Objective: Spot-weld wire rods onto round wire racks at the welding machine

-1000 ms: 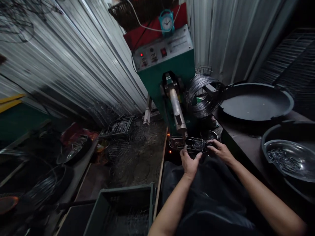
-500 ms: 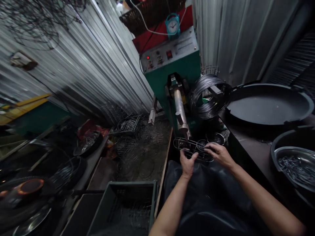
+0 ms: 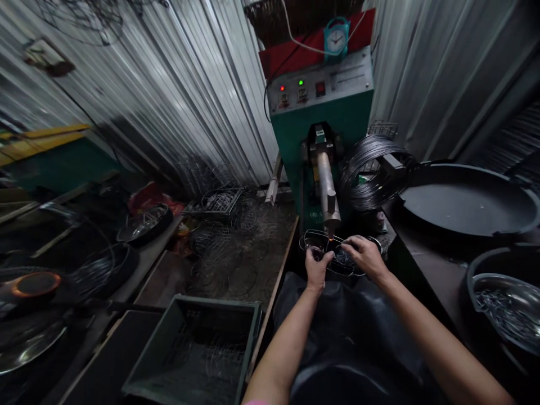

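Observation:
An oblong wire frame (image 3: 314, 232) with rounded ends is held under the metal arm of a green spot welder (image 3: 327, 174). A small orange glow (image 3: 331, 239) shows where the welder's tip meets the wire. My left hand (image 3: 317, 270) is closed on the near left part of the frame, thumb and fingers pinching it. My right hand (image 3: 366, 256) pinches at the frame's right side, close to the tip; whether a separate small wire is in those fingers I cannot tell. Below the frame, a bowl of small metal pieces (image 3: 343, 257) is partly hidden.
A wire coil (image 3: 371, 174) hangs right of the welder. Beyond it lie a wide black pan (image 3: 459, 197) and a metal bowl of wire pieces (image 3: 506, 309). A green crate (image 3: 147, 360) stands at lower left. Several wire frames (image 3: 219, 242) lie on the floor.
A green lamp has lit on the welder's panel, and an orange glow has appeared at the tip. My right hand has moved inward along the frame. The view has shifted left.

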`<state>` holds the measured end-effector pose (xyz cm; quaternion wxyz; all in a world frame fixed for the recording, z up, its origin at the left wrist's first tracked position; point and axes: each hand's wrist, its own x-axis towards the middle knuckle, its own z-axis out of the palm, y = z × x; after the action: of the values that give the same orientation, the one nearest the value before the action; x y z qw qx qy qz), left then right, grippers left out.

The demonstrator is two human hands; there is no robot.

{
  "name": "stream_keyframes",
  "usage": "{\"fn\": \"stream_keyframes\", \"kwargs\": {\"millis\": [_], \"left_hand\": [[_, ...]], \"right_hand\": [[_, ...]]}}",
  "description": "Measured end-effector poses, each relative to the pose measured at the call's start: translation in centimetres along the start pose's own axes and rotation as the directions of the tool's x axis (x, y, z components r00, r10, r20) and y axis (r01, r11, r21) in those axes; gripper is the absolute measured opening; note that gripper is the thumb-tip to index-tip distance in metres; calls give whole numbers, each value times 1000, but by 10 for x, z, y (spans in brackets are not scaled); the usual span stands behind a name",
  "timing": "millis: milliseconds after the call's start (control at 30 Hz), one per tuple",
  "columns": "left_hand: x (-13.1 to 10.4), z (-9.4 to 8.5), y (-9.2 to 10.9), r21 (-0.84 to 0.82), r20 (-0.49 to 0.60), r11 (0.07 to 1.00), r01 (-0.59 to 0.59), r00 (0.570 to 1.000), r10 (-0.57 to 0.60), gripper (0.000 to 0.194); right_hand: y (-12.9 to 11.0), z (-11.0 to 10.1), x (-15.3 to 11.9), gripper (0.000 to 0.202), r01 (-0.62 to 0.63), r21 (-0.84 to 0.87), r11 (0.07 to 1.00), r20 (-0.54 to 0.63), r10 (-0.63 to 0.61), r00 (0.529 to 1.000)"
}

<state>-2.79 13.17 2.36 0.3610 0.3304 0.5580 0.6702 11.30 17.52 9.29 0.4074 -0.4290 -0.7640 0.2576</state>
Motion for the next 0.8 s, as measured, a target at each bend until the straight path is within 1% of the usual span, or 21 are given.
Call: {"fn": "stream_keyframes", "kwargs": {"millis": [100,200,267,333,433,500,567,667,733,800], "left_hand": [[0,-1,-2,-58,0,998,26,1000,-26,39],[-1,-3,-3,-141,-16,989,51,998,-53,38],[-3,-4,-3,-207,-29,975,78,996,-86,37],[-4,-7,-2,-284,-38,952,114,991,-130,39],[-4,-11,0,-379,-39,911,163,981,-191,41],[-3,-14,1,-403,-47,897,182,975,-219,41],[-2,-17,2,-406,-61,895,185,972,-229,41],[0,-21,2,-418,-78,892,172,972,-223,41],[0,-23,2,-455,-68,871,187,968,-243,41],[-1,-24,2,-496,-57,838,227,955,-292,41]], "right_hand": [[10,-10,-13,27,-26,54,998,3,25,1000],[22,-22,-31,30,-129,82,988,-9,131,991],[25,-28,-37,31,-184,97,978,12,184,983],[22,-30,-35,30,-206,100,973,61,201,978],[11,-28,-24,27,-204,98,974,170,186,968],[6,-25,-16,25,-179,88,980,216,156,964],[5,-20,-13,23,-134,62,989,212,118,970],[9,-14,-15,21,-83,41,996,169,75,983],[12,-12,-19,20,-77,67,995,153,66,986],[12,-11,-21,20,-65,107,992,162,47,986]]}}
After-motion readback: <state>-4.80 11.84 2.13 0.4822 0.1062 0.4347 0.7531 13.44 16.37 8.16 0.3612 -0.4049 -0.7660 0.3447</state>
